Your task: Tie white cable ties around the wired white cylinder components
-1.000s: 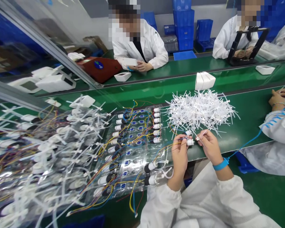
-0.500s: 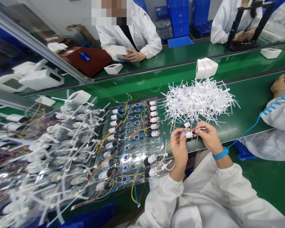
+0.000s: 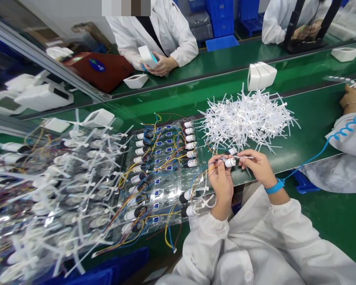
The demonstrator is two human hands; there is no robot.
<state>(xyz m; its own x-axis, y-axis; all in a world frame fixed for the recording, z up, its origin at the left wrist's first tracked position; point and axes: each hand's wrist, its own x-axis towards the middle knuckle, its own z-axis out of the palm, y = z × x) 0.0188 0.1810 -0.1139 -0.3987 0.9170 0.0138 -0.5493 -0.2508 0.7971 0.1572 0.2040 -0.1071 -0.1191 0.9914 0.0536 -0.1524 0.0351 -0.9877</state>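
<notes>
My left hand is closed on a small white cylindrical part with thin wires trailing to the left. Just right of it, my right hand, with a blue band at the wrist, pinches a thin white cable tie. The tie's near end is close to the white part; whether they touch is hard to tell. Another white cylinder lies just beyond my left hand. Behind both hands is a large heap of white cable ties.
Left of my hands, clear trays hold several wired white cylinders. Further left lie many more with cable ties. White housings stand behind the heap. A coiled blue cord runs right from my wrist. Other people sit across and at right.
The view has shifted slightly. The white cylinder in my left hand has turned its end more toward the right, and the tie in my right hand now lies flatter across it.
</notes>
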